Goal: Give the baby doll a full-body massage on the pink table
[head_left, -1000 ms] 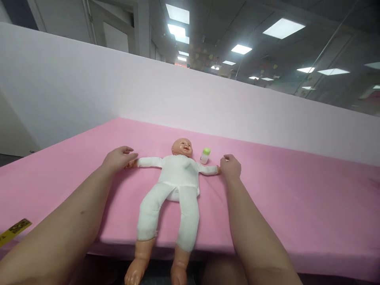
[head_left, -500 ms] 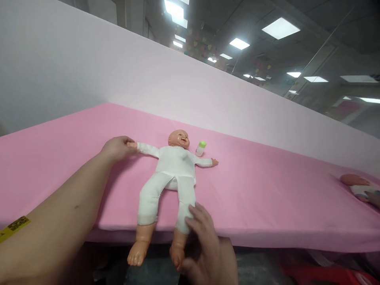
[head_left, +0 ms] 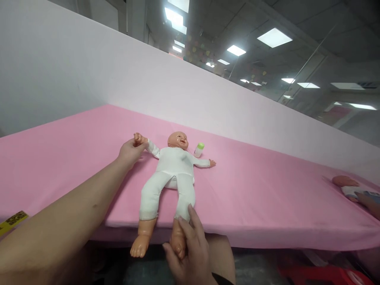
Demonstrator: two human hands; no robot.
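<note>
A baby doll (head_left: 178,164) in a white suit lies on its back on the pink bed surface, its bare feet hanging past the front edge. My left hand (head_left: 130,152) is closed around the doll's wrist at the left, and the small doll hand pokes up above my fingers. Around the doll's foot on the right side, my right hand (head_left: 192,245) has its fingers spread, thumb on one side and fingertips by the ankle; how firmly it touches cannot be seen. Beside the doll's head lies a small bottle (head_left: 199,149) with a green cap.
The pink-covered bed (head_left: 267,190) runs along a white padded wall (head_left: 178,91). At the far right another doll (head_left: 346,182) lies with another person's arm (head_left: 369,204) by it. Under the front edge is a red object (head_left: 323,275).
My left hand has raised the doll's arm and brought it inward, to the right. My right hand has shifted left and lower, from beside the shin to around the foot.
</note>
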